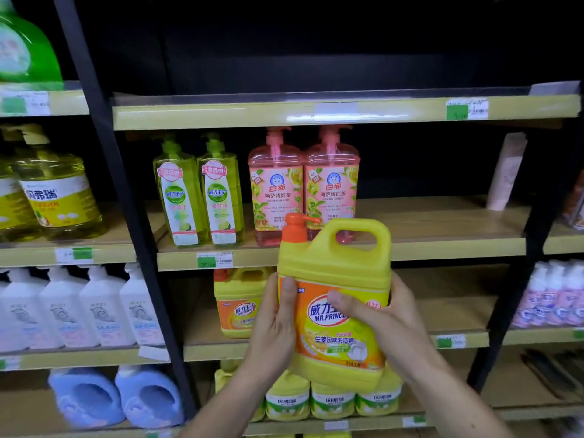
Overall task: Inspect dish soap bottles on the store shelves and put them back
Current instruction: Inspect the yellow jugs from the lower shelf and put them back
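I hold a big yellow dish soap jug [335, 263] with an orange pump, a carry handle and an orange label upright in front of the shelves. My left hand [275, 324] grips its left side, thumb on the label edge. My right hand [382, 324] grips the right side, thumb across the label. A matching yellow jug [237, 301] stands on the shelf behind, left of the held one. Two green bottles [199, 194] and two pink pump bottles [303, 184] stand on the shelf above.
Black uprights [126, 197] divide the wooden shelves. White bottles [82, 308] and blue jugs [117, 396] fill the left bay, yellow jugs [50, 191] above them. Small yellow-green bottles [331, 399] sit below my hands. The shelf boards to the right [448, 219] are bare wood.
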Tool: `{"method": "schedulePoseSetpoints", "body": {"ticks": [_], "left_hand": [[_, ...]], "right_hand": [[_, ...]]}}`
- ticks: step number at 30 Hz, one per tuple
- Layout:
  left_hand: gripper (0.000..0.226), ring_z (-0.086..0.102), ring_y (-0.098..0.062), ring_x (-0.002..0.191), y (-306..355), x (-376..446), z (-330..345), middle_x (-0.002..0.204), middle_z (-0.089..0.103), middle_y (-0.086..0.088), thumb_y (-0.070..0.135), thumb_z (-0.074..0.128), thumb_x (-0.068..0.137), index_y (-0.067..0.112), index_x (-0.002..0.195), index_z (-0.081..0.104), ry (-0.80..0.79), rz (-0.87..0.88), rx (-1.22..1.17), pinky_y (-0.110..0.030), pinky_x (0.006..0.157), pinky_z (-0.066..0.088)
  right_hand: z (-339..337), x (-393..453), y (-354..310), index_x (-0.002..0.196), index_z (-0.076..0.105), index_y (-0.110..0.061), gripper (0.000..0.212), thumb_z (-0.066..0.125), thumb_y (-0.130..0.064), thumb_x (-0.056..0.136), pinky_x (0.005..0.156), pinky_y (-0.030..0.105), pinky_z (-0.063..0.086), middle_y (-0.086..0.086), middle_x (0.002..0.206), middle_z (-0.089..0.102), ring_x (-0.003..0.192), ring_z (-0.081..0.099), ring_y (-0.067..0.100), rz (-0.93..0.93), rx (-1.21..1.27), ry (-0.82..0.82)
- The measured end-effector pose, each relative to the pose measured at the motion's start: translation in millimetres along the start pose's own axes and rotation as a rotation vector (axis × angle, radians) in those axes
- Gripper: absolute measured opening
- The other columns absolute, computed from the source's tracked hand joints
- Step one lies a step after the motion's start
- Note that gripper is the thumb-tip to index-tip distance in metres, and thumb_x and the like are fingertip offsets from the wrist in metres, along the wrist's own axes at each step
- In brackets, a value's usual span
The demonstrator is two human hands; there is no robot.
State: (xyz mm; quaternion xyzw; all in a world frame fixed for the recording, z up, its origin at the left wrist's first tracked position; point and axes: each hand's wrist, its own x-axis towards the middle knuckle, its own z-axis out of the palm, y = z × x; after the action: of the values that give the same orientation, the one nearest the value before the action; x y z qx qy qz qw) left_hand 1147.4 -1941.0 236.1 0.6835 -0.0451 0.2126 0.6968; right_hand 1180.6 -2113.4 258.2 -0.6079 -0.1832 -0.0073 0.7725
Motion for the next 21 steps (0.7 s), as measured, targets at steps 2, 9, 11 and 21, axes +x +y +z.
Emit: {"method": "schedulePoseSetpoints", "body": {"ticks": [2,9,11,21], "left_hand": [[0.046,0.077,-0.007,0.108,-0.7,3.4,2.4,0.117,0.08,0.011,0.053,0.043,0.104,0.025,0.135,0.062,-0.008,0.031,-0.01,-0.018,0.082,0.06],[0.049,0.083,-0.02,0.091,25.7,33.8,-2.8,0.101,0.085,-0.002,0.077,0.052,0.092,0.043,0.091,0.087,0.13,-0.297,-0.205,-0.031,0.064,0.066],[0.056,0.084,-0.027,0.082,26.2,41.3,4.5,0.096,0.084,-0.012,0.067,0.054,0.101,0.027,0.083,0.089,0.147,-0.378,-0.348,-0.037,0.059,0.065],[0.047,0.074,-0.013,0.107,29.0,64.9,25.9,0.127,0.075,0.0,0.06,0.042,0.109,0.024,0.128,0.064,0.253,-0.141,0.095,-0.026,0.085,0.057]], "right_hand": [[-2.6,2.7,-4.7,0.12,0.073,-0.02,0.073,0.103,-0.034,0.054,0.092,0.056,0.063,0.012,0.113,0.082,0.103,0.08,0.036,0.015,0.012,-0.019],[-22.8,15.1,-17.5,0.133,0.074,-0.03,0.081,0.075,-0.083,0.072,0.107,0.042,0.056,0.003,0.144,0.069,0.136,0.063,0.023,0.127,0.129,-0.213],[-16.3,17.1,-10.9,0.147,0.062,-0.031,0.095,0.077,-0.084,0.069,0.112,0.049,0.049,0.0,0.149,0.065,0.141,0.059,0.026,0.142,0.119,-0.247],[15.3,34.6,3.0,0.131,0.075,-0.037,0.096,0.079,-0.093,0.053,0.1,0.051,0.059,0.005,0.137,0.074,0.121,0.074,0.023,0.34,0.358,-0.343]]}}
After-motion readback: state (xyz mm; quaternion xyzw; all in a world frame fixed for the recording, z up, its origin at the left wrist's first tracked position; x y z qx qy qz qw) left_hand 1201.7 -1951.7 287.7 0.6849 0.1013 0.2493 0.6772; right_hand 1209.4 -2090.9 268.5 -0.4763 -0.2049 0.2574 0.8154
